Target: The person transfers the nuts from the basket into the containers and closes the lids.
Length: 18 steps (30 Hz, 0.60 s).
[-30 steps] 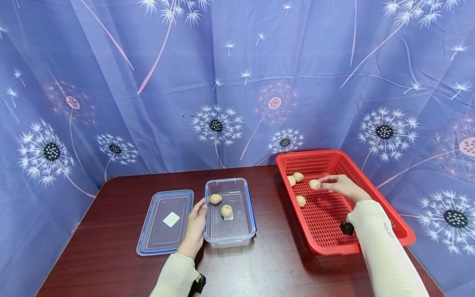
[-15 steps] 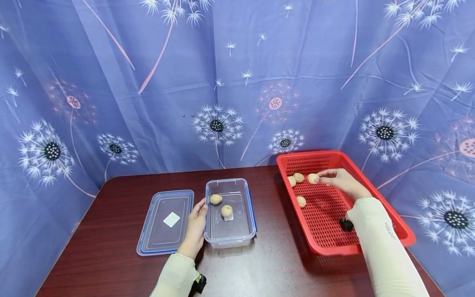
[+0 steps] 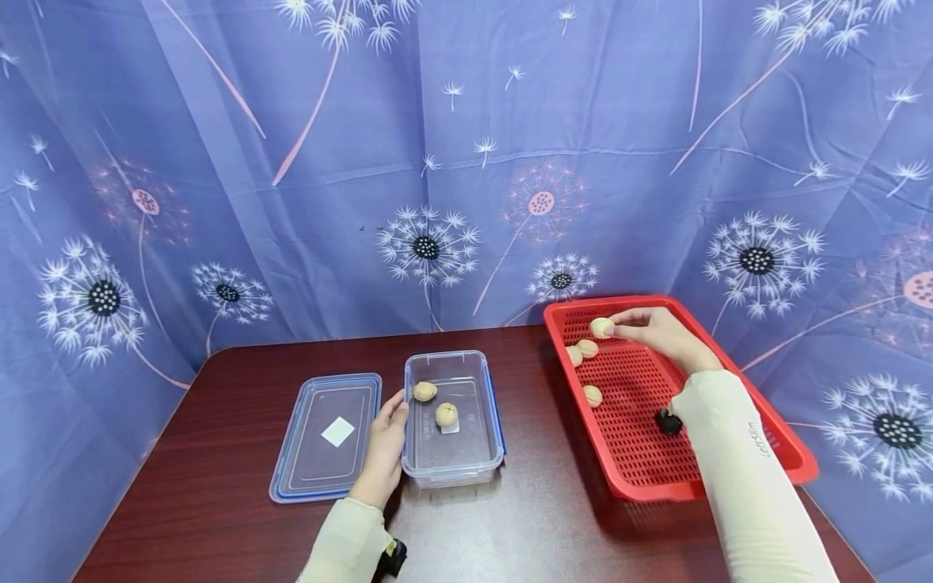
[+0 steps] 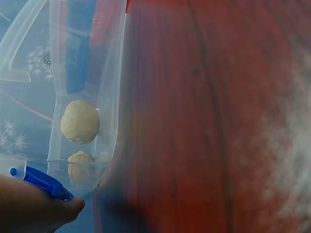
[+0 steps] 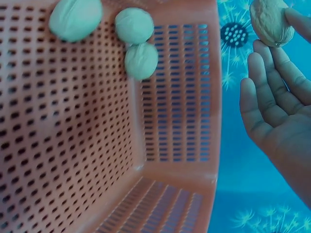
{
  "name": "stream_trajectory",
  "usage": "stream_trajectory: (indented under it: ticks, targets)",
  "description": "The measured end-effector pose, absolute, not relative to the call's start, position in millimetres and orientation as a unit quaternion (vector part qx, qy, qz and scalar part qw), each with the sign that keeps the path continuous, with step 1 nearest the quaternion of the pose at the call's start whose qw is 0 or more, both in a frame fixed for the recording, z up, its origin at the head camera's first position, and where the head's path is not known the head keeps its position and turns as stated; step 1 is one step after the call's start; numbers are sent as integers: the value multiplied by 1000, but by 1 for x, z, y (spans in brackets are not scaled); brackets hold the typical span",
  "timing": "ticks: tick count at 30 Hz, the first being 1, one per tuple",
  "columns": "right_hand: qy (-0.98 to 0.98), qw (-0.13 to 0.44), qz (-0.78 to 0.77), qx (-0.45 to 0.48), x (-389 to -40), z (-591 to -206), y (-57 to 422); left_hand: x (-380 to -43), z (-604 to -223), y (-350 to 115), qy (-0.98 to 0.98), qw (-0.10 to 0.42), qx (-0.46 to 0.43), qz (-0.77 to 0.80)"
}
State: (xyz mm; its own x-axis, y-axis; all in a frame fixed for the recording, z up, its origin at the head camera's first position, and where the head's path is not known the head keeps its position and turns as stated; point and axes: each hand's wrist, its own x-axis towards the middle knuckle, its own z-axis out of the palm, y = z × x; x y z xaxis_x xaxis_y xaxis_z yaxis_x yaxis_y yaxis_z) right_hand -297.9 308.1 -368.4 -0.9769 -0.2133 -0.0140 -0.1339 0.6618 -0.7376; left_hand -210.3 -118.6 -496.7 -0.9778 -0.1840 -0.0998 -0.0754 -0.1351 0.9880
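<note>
Over the far left part of the red basket (image 3: 649,488), my right hand (image 3: 659,334) pinches a walnut (image 3: 601,327) between thumb and fingertips. Seen from the right wrist, that walnut (image 5: 270,22) is up above the basket rim, the other fingers spread below it. Several walnuts (image 5: 134,25) lie on the basket floor along its left side. My left hand (image 3: 386,441) grips the left side of a clear plastic container (image 3: 466,468), by its blue latch (image 4: 43,182) in the left wrist view. Two walnuts (image 3: 446,414) rest inside the container.
A clear lid (image 3: 328,470) with a blue seal and a white square sticker (image 3: 338,431) lies left of the container. Everything stands on a dark red wooden table (image 3: 539,534). A blue dandelion-print curtain (image 3: 350,243) hangs behind it.
My right hand has risen with the walnut and moved away from me, toward the basket's far left corner. The left hand and the container have stayed put.
</note>
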Motion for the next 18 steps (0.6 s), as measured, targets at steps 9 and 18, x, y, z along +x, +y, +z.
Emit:
stream_trajectory:
  ticks: [9,18]
  targets:
    - [899,68,-422,-94,-305,-354,281,-211,-499,-119,-656,37,99,-747]
    - [893,66,-431,-110,-311,-347,258,-211,-497,-119,-658,35,101,-746]
